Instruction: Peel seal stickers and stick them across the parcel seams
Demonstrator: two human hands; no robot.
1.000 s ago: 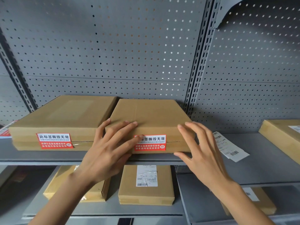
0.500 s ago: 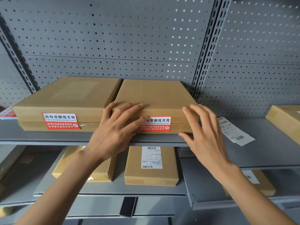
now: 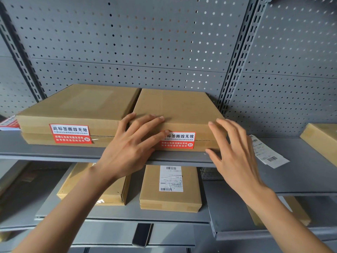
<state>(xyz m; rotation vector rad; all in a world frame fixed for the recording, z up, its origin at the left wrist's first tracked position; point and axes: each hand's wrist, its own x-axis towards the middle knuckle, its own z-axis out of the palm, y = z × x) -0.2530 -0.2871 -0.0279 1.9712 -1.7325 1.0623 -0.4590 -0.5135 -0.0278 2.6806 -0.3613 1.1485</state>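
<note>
Two flat cardboard parcels lie side by side on the upper grey shelf (image 3: 54, 152). The right parcel (image 3: 178, 106) carries a red and white seal sticker (image 3: 179, 140) across its front seam. My left hand (image 3: 131, 145) rests with straight fingers on this parcel's front left corner, fingertips on its top edge and on the sticker's left end. My right hand (image 3: 235, 152) touches the parcel's front right corner, fingers spread, thumb below by the shelf. The left parcel (image 3: 78, 105) has its own seal sticker (image 3: 70, 133) over the front seam.
A perforated grey back panel (image 3: 145, 42) rises behind the shelf. A loose paper label (image 3: 266, 152) lies on the right shelf, beside another parcel (image 3: 321, 139). Lower shelves hold a labelled parcel (image 3: 171, 189) and other cardboard parcels (image 3: 94, 187). Red sticker sheets (image 3: 10, 122) show at far left.
The view has tilted up, so shelf and parcels sit lower in frame than before. Both hands stay on the right parcel's front corners; the parcel looks pushed slightly further back.
</note>
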